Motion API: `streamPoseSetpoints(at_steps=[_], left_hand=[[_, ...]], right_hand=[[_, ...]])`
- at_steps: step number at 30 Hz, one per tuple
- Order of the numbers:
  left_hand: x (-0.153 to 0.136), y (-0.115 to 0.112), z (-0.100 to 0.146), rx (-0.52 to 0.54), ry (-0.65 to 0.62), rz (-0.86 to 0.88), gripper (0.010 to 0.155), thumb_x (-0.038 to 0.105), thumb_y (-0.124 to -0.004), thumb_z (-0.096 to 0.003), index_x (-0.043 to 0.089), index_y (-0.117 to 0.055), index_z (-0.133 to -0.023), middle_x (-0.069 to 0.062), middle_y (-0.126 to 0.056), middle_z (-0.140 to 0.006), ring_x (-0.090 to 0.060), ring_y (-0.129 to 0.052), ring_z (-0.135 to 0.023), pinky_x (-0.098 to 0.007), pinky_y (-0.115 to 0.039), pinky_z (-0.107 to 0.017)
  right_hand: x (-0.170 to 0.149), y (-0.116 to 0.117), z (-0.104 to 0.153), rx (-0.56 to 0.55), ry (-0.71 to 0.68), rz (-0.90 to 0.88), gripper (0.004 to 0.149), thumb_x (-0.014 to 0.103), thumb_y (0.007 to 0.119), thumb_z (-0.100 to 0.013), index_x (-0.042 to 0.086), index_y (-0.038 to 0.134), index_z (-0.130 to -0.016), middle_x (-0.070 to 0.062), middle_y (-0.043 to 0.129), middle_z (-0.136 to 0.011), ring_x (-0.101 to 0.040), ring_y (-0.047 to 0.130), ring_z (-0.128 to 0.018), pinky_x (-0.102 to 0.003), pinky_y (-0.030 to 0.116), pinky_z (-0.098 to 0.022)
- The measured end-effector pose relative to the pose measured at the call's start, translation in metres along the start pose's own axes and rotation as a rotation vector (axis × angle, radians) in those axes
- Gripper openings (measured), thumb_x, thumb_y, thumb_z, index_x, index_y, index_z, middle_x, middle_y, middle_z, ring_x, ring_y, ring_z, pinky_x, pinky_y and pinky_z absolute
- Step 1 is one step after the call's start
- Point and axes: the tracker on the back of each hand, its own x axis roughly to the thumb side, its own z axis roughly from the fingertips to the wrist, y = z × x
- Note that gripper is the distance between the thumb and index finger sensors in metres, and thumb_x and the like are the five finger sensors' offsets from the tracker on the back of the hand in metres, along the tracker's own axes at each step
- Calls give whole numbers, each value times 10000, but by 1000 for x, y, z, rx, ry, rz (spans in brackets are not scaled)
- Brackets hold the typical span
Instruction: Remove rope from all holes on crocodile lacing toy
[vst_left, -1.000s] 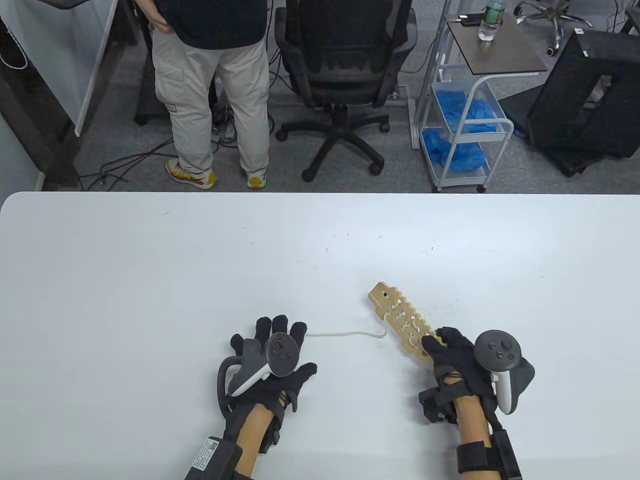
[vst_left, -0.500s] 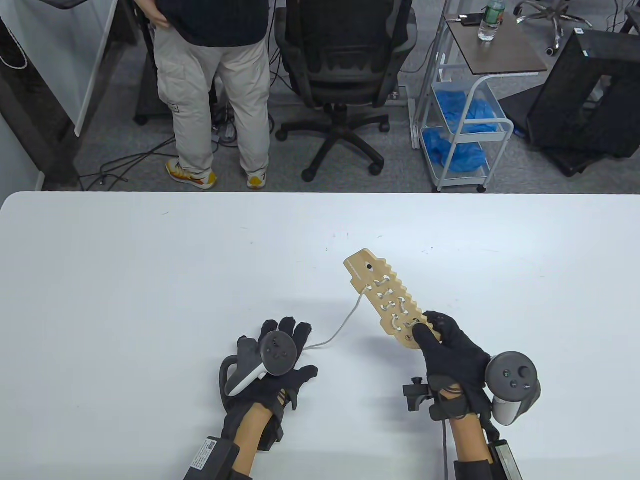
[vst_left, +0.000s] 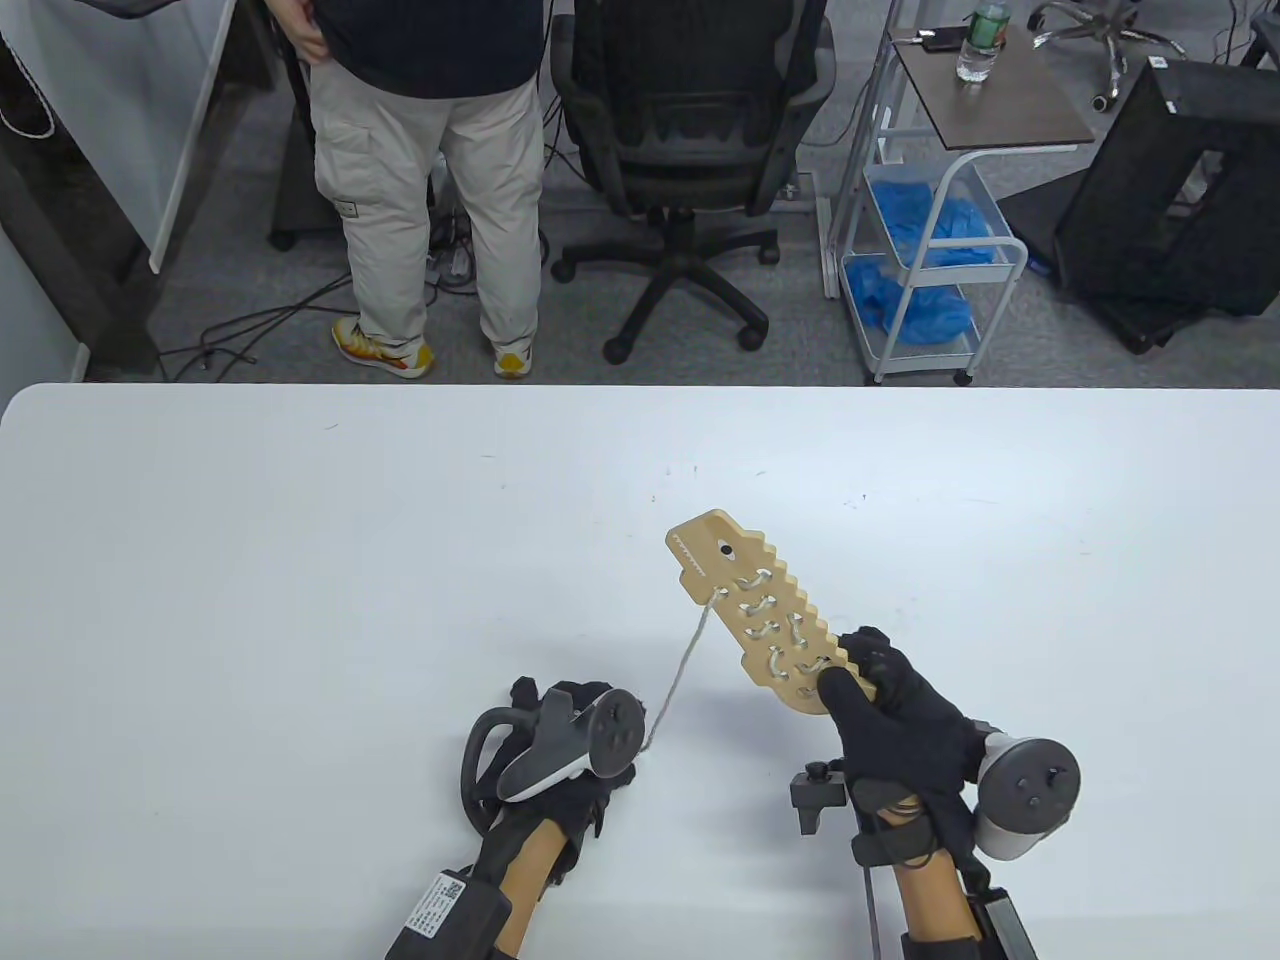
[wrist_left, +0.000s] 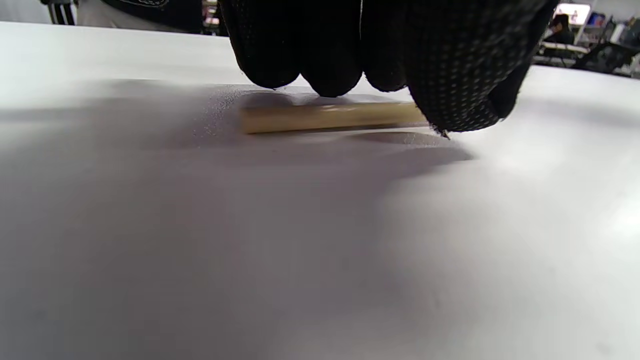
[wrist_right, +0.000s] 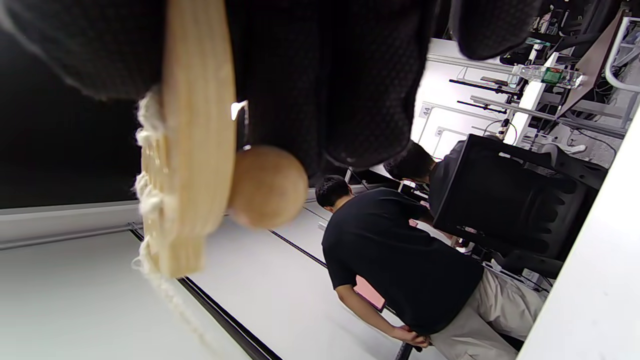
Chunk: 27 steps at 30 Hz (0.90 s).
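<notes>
The wooden crocodile lacing toy (vst_left: 755, 615) is off the white table (vst_left: 300, 560), head pointing far-left, with white rope (vst_left: 680, 670) laced through its holes. My right hand (vst_left: 862, 682) grips its tail end. The right wrist view shows the toy (wrist_right: 197, 150) edge-on with a wooden bead (wrist_right: 267, 187) on one face and rope (wrist_right: 147, 200) on the other. The rope runs taut from a hole near the head down to my left hand (vst_left: 565, 700). In the left wrist view its curled fingers (wrist_left: 330, 60) pinch the rope's wooden needle (wrist_left: 325, 116) just above the table.
Beyond the table's far edge (vst_left: 640, 388) a person (vst_left: 430, 170) stands beside a black office chair (vst_left: 690, 130). A white cart (vst_left: 930, 240) with blue material stands at the back right.
My right hand lifted the toy and swung its head up and to the left. My left hand curled from flat on the table, pulled back, and the slack rope drew taut.
</notes>
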Motion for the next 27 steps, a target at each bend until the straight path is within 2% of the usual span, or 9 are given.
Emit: streamPoseSetpoints(at_steps=[1,2,6,9,14,17,18,20,27], left_hand=[[1,0,0,3,1,-11,659,423,-925,-382,371,-736,-1011,-11,-754,-1089,-269,-759,-988,-732,-488,-750],[3,0,1,14,3,-41,623,460,-901,-398,386,-748,-998,-3,-765,-1079,-262,-768,-977,-728,-497,-749],[13,0,2,100,-7,-155,597,442,-912,-371,413,-785,-953,29,-845,-1008,-224,-842,-911,-707,-533,-749],[20,-3,4,142,3,-209,566,576,-800,-400,429,-782,-946,48,-860,-993,-206,-856,-899,-698,-546,-751],[32,-3,4,128,-14,-161,574,558,-822,-420,442,-765,-979,44,-819,-1054,-216,-824,-945,-705,-528,-757],[37,1,6,183,1,-200,480,453,-895,-416,468,-830,-891,101,-892,-964,-154,-887,-876,-679,-552,-764],[38,2,6,191,-5,-202,419,478,-875,-431,474,-857,-850,115,-919,-924,-140,-905,-849,-673,-561,-764],[37,4,7,208,-14,-183,424,447,-897,-400,464,-893,-824,111,-954,-878,-138,-934,-802,-670,-574,-755],[21,11,10,243,14,-109,463,441,-854,-410,432,-892,-872,66,-929,-932,-181,-913,-835,-676,-577,-742]], right_hand=[[0,0,0,-1,-2,-5,418,419,860,-364,171,846,-700,-95,1031,-612,-329,1012,-605,-722,606,-605],[1,0,0,-3,-5,-8,417,419,860,-365,172,846,-701,-95,1031,-612,-328,1013,-604,-723,605,-605],[2,1,1,-8,-15,-22,417,421,859,-365,172,846,-700,-93,1031,-611,-324,1015,-601,-720,608,-604],[2,2,2,-9,-18,-43,417,423,859,-365,171,847,-697,-93,1034,-606,-324,1016,-598,-718,612,-603],[5,3,3,-5,-29,-94,417,423,859,-366,164,851,-693,-94,1038,-596,-323,1023,-584,-716,617,-597],[6,3,3,-7,-33,-107,419,423,860,-367,161,851,-693,-95,1038,-594,-324,1024,-581,-717,618,-595],[6,3,3,-8,-35,-104,419,424,860,-366,163,851,-692,-95,1038,-595,-324,1023,-583,-716,619,-594],[5,2,3,-13,-30,-93,418,425,859,-367,164,850,-694,-94,1037,-596,-323,1022,-584,-715,619,-595],[-14,-4,2,-37,61,-53,418,427,857,-370,168,848,-698,-95,1033,-604,-324,1016,-590,-712,613,-602]])
